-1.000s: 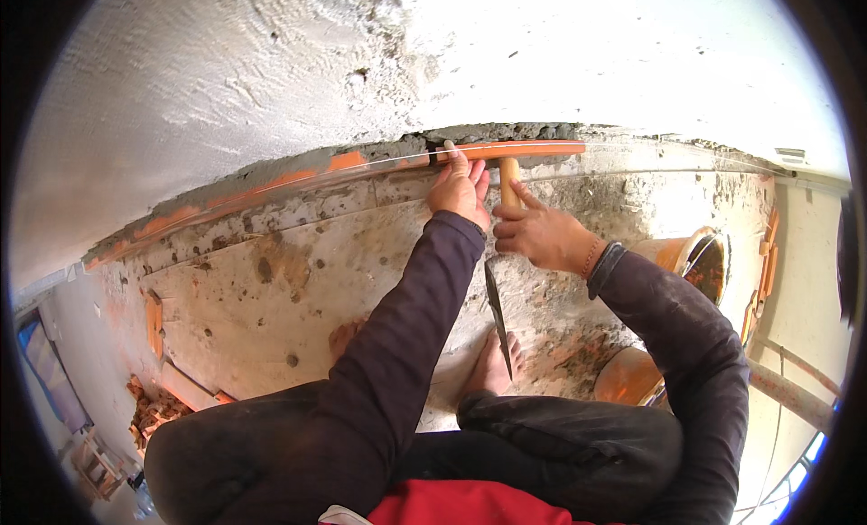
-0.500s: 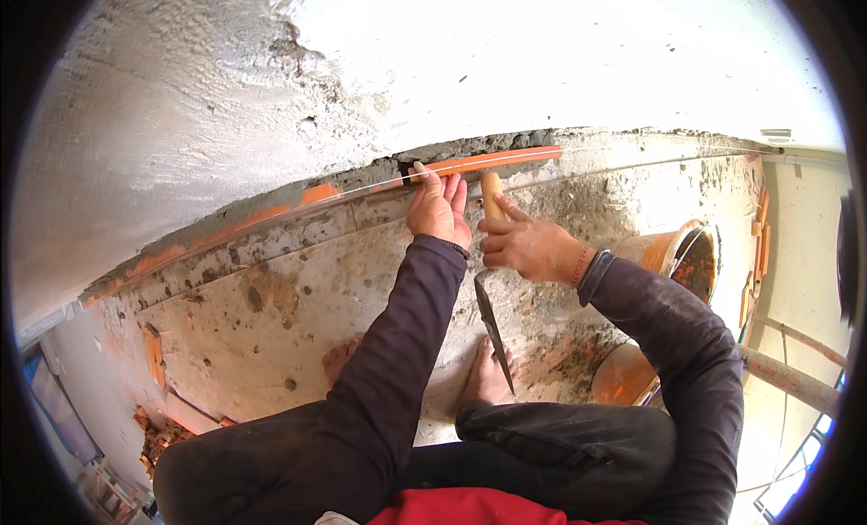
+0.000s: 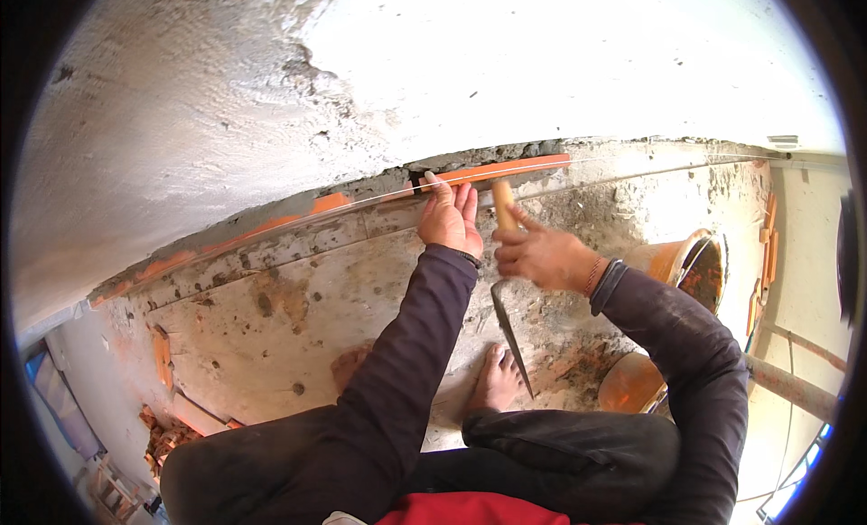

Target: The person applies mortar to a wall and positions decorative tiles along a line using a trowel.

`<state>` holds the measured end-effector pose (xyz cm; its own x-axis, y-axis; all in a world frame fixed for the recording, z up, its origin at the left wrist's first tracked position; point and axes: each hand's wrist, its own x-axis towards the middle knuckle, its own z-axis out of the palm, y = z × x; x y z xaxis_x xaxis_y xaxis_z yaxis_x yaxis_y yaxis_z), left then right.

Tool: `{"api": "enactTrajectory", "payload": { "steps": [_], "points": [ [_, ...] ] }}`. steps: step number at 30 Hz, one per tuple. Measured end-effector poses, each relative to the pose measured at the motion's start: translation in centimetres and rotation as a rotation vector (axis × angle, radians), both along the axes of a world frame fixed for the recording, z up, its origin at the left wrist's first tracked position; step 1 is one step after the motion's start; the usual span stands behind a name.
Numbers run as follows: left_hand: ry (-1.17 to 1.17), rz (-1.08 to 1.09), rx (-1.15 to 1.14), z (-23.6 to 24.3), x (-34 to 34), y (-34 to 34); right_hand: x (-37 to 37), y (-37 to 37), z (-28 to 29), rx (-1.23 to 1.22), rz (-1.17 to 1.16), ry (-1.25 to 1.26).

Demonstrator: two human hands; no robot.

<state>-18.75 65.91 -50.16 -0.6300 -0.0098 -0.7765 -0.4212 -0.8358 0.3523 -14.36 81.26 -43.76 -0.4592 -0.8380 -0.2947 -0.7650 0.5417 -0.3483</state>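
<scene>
A narrow orange tile strip [image 3: 528, 163] lies along the foot of the wall, with grey mortar around it. My left hand [image 3: 449, 220], palm turned up, grips the strip's left end, fingers at its end and front edge. In my right hand [image 3: 542, 257] is a trowel, held near where its wooden handle [image 3: 503, 203] meets the blade. The handle's butt points at the front edge of the strip, and the dark metal trowel blade [image 3: 510, 331] hangs down toward my foot. A thin white string [image 3: 361, 203] runs taut along the row of orange pieces.
At right stand an orange-stained bucket [image 3: 664, 257] and a second tipped container [image 3: 628, 383]. Stacked orange tile strips [image 3: 766, 254] lean by the right wall. More strips [image 3: 163, 355] and broken rubble [image 3: 163, 439] lie at left. A pole [image 3: 795, 390] juts in at lower right.
The trowel has tilted slightly, its blade tip swinging right, and my right hand is blurred by motion. My left hand keeps its place on the strip. The whole view has shifted a little.
</scene>
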Motion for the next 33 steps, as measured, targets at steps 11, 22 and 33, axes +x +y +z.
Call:
{"api": "enactTrajectory", "payload": {
  "steps": [11,22,33],
  "points": [
    [-0.029,0.055,0.0,0.1,0.0,0.2,-0.6,0.0,0.1,0.004,-0.016,0.049],
    [-0.145,-0.015,-0.031,1.4,-0.6,0.4,0.4,-0.7,0.9,0.002,0.061,0.043],
    [-0.123,-0.029,-0.034,1.4,-0.6,0.2,-0.1,-0.9,0.8,-0.012,0.037,0.124]
  ]
}}
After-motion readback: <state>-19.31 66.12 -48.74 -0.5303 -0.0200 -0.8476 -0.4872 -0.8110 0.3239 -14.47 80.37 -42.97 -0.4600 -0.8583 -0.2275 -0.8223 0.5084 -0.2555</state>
